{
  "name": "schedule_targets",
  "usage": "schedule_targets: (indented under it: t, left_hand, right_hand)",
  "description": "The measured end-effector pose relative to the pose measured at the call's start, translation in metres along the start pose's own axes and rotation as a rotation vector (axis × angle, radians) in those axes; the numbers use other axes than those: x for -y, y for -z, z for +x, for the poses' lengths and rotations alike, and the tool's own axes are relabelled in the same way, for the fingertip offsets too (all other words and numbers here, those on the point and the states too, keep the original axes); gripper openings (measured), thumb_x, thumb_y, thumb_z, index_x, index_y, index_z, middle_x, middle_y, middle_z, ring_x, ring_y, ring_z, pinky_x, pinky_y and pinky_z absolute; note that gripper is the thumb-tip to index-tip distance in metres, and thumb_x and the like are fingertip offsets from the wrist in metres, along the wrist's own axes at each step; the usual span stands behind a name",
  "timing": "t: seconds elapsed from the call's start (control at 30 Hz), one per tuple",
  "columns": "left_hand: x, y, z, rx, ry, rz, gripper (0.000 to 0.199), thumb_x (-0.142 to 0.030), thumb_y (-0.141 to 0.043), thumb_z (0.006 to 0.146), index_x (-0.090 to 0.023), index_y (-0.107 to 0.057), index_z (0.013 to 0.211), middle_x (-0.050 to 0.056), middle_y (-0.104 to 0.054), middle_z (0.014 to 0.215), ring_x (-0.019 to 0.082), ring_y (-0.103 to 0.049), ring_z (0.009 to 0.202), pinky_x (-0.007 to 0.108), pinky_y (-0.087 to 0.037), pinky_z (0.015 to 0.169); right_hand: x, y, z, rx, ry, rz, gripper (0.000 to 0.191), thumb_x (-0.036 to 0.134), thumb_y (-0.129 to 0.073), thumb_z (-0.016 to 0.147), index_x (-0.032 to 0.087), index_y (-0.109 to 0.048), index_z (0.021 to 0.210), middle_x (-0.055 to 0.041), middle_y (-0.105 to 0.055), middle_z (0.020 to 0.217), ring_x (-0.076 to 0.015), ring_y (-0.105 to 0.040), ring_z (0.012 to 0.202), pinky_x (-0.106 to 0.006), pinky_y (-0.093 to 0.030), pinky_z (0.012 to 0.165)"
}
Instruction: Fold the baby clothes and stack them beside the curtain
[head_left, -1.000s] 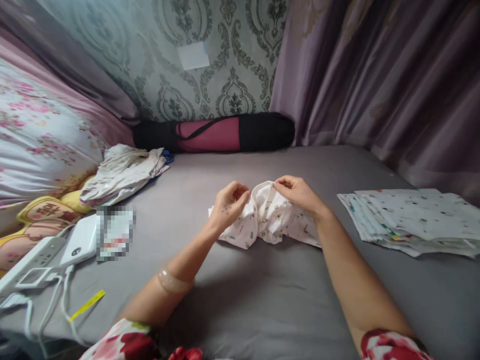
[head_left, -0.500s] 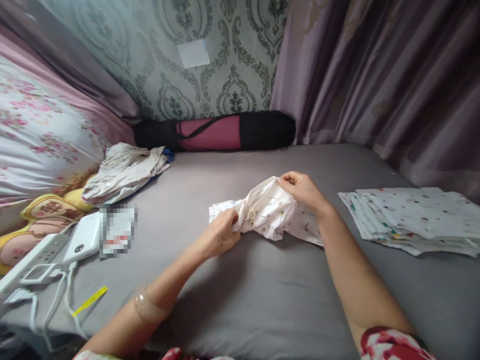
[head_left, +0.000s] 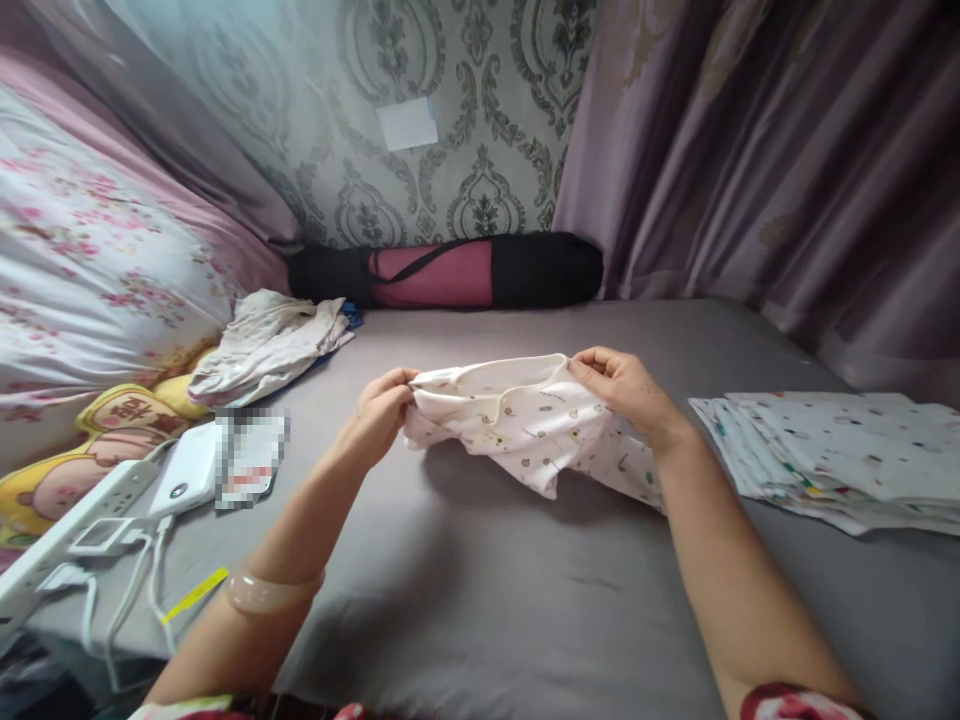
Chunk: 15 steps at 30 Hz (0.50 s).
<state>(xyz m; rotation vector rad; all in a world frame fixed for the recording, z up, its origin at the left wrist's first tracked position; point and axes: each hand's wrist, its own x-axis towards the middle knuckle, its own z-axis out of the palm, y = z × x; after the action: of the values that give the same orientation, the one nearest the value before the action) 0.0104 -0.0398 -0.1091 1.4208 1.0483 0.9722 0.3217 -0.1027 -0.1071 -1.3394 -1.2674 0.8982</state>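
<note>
A small white shirt (head_left: 536,432) with a scattered print and a cream neckband is stretched between my two hands over the grey bedsheet (head_left: 480,610). My left hand (head_left: 386,412) pinches its left shoulder by the neckline. At the other end of the neckband, my right hand (head_left: 616,385) grips the right shoulder between thumb and fingers. The neck opening faces up between them, and the shirt's lower part hangs in folds, with one sleeve trailing right behind my right forearm.
A stack of folded printed clothes (head_left: 847,455) lies to the right. Crumpled clothes (head_left: 266,340), a yellow plush toy (head_left: 112,440), a white power bank (head_left: 187,470) and a power strip (head_left: 82,520) with cables are on the left. A black-and-maroon long bag (head_left: 442,272) lies against the wall.
My left hand has moved left and up to the shirt's other shoulder, spreading the bunched neckline wide. My right hand keeps its hold. The view has shifted slightly.
</note>
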Motion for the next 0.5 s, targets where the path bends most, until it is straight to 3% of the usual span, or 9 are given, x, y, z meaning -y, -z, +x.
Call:
schedule_targets:
  t: [0.13,0.27,0.33,0.4,0.5]
  left_hand:
    - [-0.029,0.019,0.01,-0.07,-0.212,0.179,0.021,-0.025,-0.052,0.073,-0.017,-0.065,0.088,-0.002,-0.053,0.062,0.012,-0.046,0.053,0.021,-0.033,0.045]
    - [-0.073,0.027,0.0,0.046,-0.459,0.433,0.03,-0.031,-0.064,0.077,-0.022,-0.066,0.105,-0.003,-0.054,0.066,0.01,-0.041,0.052,0.022,-0.031,0.046]
    - [-0.088,0.028,-0.006,0.075,-0.582,0.559,0.028,-0.033,-0.07,0.076,-0.022,-0.069,0.101,-0.002,-0.054,0.07,0.01,-0.041,0.056,0.022,-0.032,0.05]
    - [-0.094,0.03,-0.009,0.085,-0.66,0.635,0.021,-0.033,-0.07,0.077,-0.021,-0.072,0.093,-0.002,-0.05,0.068,0.01,-0.04,0.059,0.022,-0.033,0.052]
    - [-0.084,0.034,-0.008,0.122,-0.612,0.629,0.018,-0.031,-0.064,0.081,-0.019,-0.072,0.092,-0.005,-0.042,0.059,0.009,-0.035,0.053,0.022,-0.03,0.05]
  right_hand:
    - [0.015,-0.01,-0.006,0.019,0.063,-0.021,0.042,0.059,-0.069,0.072,0.019,-0.063,0.083,-0.0016,-0.062,0.075,-0.0125,-0.052,0.062,-0.023,-0.041,0.051]
    - [0.032,-0.017,-0.013,0.015,0.1,-0.007,0.041,0.059,-0.07,0.071,0.02,-0.063,0.08,-0.0009,-0.062,0.073,-0.012,-0.052,0.061,-0.023,-0.042,0.051]
    - [0.039,-0.019,-0.015,0.014,0.111,-0.009,0.041,0.059,-0.07,0.072,0.02,-0.064,0.081,-0.001,-0.062,0.073,-0.012,-0.053,0.061,-0.023,-0.042,0.051]
    - [0.044,-0.019,-0.015,0.01,0.121,-0.026,0.041,0.06,-0.07,0.072,0.02,-0.064,0.081,-0.0012,-0.063,0.073,-0.0125,-0.054,0.062,-0.023,-0.044,0.052]
    - [0.049,-0.021,-0.013,0.016,0.131,-0.049,0.041,0.06,-0.071,0.071,0.02,-0.065,0.081,-0.0011,-0.064,0.075,-0.013,-0.056,0.064,-0.024,-0.045,0.055]
